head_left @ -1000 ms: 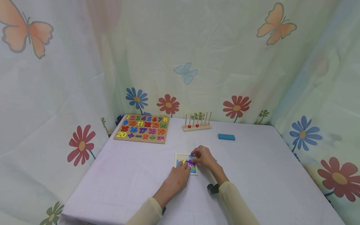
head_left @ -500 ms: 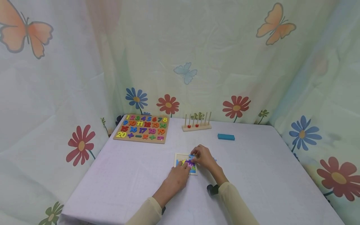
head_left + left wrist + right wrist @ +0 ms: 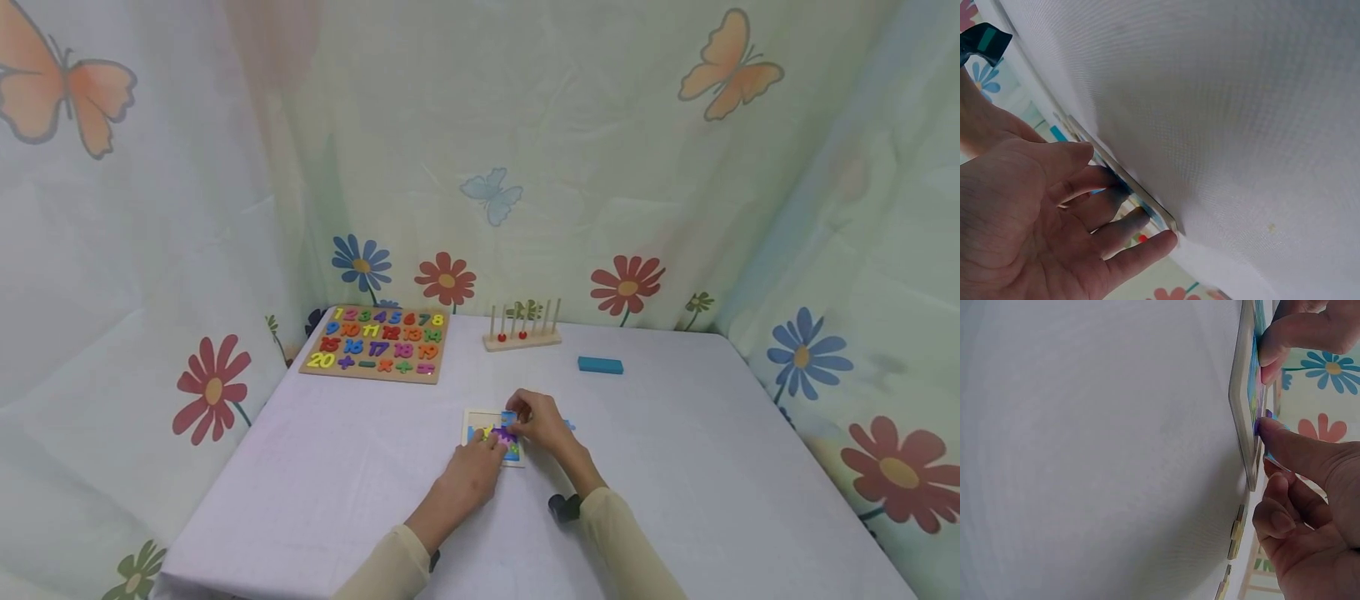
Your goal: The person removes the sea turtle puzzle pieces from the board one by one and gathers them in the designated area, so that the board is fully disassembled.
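A small wooden jigsaw puzzle with a pale frame lies on the table before me, partly filled with blue, purple, yellow and green pieces. My left hand rests its fingertips on the puzzle's near left part, and in the left wrist view its fingers reach out over the board edge. At the far right corner, my right hand pinches a blue puzzle piece between thumb and fingers. The right wrist view shows the thumb low over the board, covering much of that piece.
Loose puzzle pieces lie right of the board, mostly behind the right hand. Farther back are a number board, a peg stand with red beads, and a teal block. A floral curtain surrounds the table.
The head view has shifted slightly, so everything sits a little farther left. Both hands keep nearly the same pose at the puzzle, with the right still pinching the blue piece.
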Demonstrator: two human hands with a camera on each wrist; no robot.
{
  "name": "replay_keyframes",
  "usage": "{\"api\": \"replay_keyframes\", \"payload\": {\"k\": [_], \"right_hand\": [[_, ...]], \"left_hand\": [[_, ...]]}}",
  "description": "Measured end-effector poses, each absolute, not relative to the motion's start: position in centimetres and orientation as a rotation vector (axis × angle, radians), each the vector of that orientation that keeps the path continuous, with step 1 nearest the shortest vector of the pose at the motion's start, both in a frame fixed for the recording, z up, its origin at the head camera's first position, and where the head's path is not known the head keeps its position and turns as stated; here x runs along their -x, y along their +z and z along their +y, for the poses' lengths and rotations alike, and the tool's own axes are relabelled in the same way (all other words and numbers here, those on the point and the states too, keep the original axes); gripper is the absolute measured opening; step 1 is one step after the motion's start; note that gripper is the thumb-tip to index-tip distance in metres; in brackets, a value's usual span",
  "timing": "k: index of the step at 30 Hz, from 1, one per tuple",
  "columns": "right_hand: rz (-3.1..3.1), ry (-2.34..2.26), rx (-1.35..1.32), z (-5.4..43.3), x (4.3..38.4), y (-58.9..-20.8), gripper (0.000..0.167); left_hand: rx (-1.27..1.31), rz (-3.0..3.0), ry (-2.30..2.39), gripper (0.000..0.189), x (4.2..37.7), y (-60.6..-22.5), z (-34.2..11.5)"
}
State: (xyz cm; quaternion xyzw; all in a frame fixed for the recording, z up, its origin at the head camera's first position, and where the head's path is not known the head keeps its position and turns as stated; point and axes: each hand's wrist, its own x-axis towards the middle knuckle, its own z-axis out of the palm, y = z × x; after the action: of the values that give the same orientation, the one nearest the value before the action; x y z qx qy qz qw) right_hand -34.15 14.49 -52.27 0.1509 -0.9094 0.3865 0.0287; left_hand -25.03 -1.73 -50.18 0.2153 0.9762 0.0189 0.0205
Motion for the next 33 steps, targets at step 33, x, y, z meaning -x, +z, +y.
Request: {"api": "replay_keyframes", "payload": {"k": [33], "right_hand": [[-2.678, 1.313, -0.376, 15.7, 33.3, -50.8, 0.013]], "left_hand": [[-0.663, 3.02, 0.091, 0.04, 24.9, -50.3, -1.8]]}}
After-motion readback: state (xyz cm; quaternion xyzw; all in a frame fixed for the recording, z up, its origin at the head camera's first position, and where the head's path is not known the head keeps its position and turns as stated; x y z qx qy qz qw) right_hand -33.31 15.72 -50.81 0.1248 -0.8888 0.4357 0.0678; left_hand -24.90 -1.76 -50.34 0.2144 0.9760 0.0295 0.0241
